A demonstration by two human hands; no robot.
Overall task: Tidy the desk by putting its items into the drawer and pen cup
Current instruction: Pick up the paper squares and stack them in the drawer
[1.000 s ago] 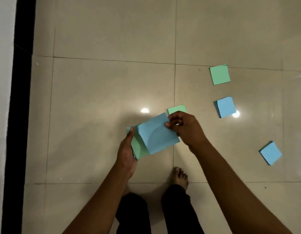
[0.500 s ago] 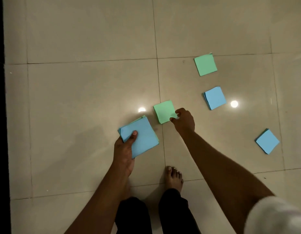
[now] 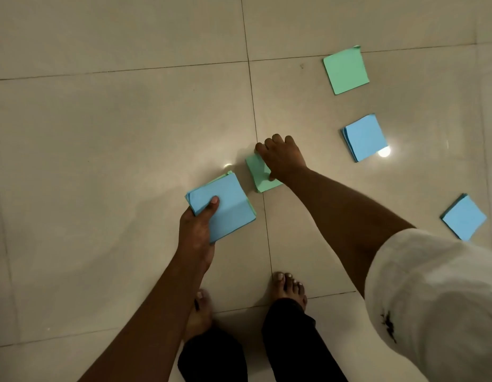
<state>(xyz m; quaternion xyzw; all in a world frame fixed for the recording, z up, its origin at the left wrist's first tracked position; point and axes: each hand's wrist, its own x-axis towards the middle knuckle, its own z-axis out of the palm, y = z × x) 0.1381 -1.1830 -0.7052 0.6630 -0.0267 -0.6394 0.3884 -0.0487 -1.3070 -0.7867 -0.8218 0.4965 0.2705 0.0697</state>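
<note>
Left hand grips blue-topped stack | right hand pinches green square pad

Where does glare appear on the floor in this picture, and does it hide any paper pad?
Head view: a bright reflection touches one corner of the middle blue pad at right; a fainter reflection lies on bare tile just beyond the blue stack and beside the green pad under the right hand. No pad is hidden.
</note>
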